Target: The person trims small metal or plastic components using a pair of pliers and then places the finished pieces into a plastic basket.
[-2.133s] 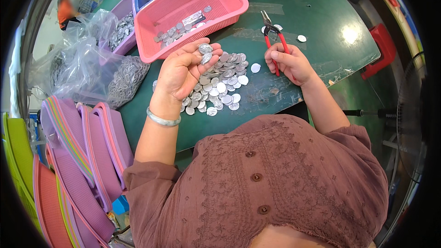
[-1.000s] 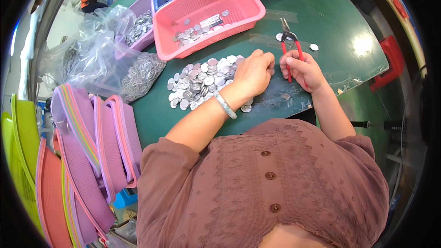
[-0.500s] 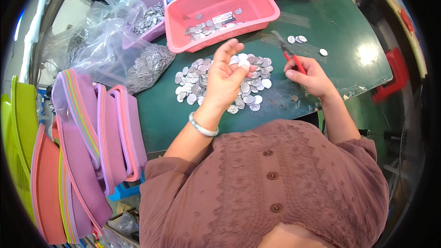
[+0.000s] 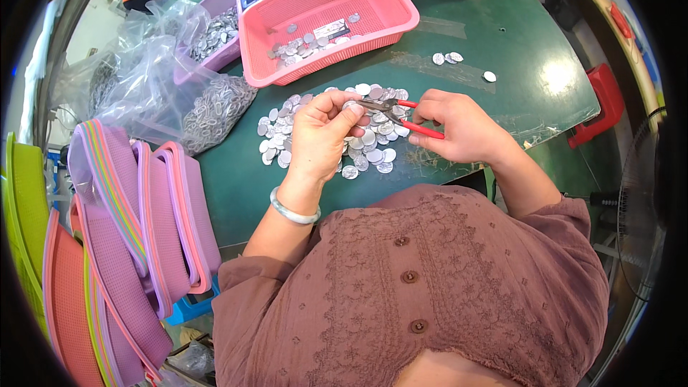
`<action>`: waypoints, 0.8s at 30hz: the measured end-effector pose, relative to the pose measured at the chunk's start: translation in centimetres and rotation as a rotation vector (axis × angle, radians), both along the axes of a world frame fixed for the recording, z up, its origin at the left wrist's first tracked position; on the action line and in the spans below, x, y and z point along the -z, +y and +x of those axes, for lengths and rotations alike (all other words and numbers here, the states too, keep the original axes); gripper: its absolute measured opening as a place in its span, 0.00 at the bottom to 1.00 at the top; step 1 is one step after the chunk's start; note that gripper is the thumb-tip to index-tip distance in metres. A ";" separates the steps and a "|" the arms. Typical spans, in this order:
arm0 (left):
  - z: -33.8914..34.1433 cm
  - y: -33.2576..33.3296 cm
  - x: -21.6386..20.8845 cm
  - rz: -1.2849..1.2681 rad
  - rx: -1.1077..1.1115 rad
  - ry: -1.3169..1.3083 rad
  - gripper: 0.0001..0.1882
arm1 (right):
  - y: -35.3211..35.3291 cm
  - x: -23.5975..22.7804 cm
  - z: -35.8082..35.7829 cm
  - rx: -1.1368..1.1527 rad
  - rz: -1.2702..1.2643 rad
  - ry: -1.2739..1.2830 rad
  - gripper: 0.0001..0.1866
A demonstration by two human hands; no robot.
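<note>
Plier work on one silver disc (image 4: 350, 104) seems in hand: the left hand (image 4: 320, 132) pinches it over the disc pile (image 4: 374, 152), the right hand (image 4: 459, 126) clasps red-handled pliers (image 4: 389, 107) whose bite I cannot tell, and the next move likely calls for a steady pinch

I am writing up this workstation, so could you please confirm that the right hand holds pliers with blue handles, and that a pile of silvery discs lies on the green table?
Not quite: the head view shows that the handles are red, not blue. The right hand does hold the pliers, and a pile of silvery discs lies on the green table.
</note>
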State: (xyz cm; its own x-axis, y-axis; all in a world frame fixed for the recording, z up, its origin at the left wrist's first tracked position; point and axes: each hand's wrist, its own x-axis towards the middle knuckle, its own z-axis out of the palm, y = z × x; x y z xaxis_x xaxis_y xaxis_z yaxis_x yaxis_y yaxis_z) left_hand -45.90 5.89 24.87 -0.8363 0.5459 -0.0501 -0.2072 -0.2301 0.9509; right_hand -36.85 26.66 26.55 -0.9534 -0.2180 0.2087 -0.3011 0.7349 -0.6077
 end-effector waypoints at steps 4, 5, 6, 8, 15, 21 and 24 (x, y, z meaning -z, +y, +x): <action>0.3 -0.3 -0.2 -0.050 -0.022 0.034 0.08 | -0.3 -0.4 -0.2 0.011 0.094 0.031 0.11; 0.4 -0.4 -0.3 -0.068 -0.034 0.030 0.09 | -0.3 -0.4 -0.1 0.014 0.106 0.038 0.12; 0.4 -0.5 -0.3 -0.076 -0.018 0.040 0.10 | -0.3 -0.4 -0.1 0.017 0.117 0.045 0.12; 0.3 -0.7 -0.2 -0.091 0.013 0.060 0.12 | -0.3 -0.5 -0.1 0.014 0.132 0.053 0.12; 0.6 -0.8 -0.5 -0.076 0.015 0.061 0.11 | -0.6 -0.9 0.1 0.007 0.147 -0.002 0.11; 0.8 -0.9 -0.6 -0.076 0.015 0.080 0.10 | -0.6 -1.0 0.3 0.008 0.134 0.008 0.11; 0.8 -1.0 -0.7 -0.095 0.018 0.098 0.10 | -0.6 -1.0 0.4 0.006 0.132 0.001 0.11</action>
State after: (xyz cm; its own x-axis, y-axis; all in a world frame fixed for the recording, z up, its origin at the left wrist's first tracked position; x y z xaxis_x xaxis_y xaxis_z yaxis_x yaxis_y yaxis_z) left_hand -45.07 4.92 25.54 -0.8297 0.5578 -0.0213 -0.1160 -0.1350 0.9840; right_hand -36.46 26.04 27.56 -0.9544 -0.2383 0.1799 -0.2975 0.8100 -0.5054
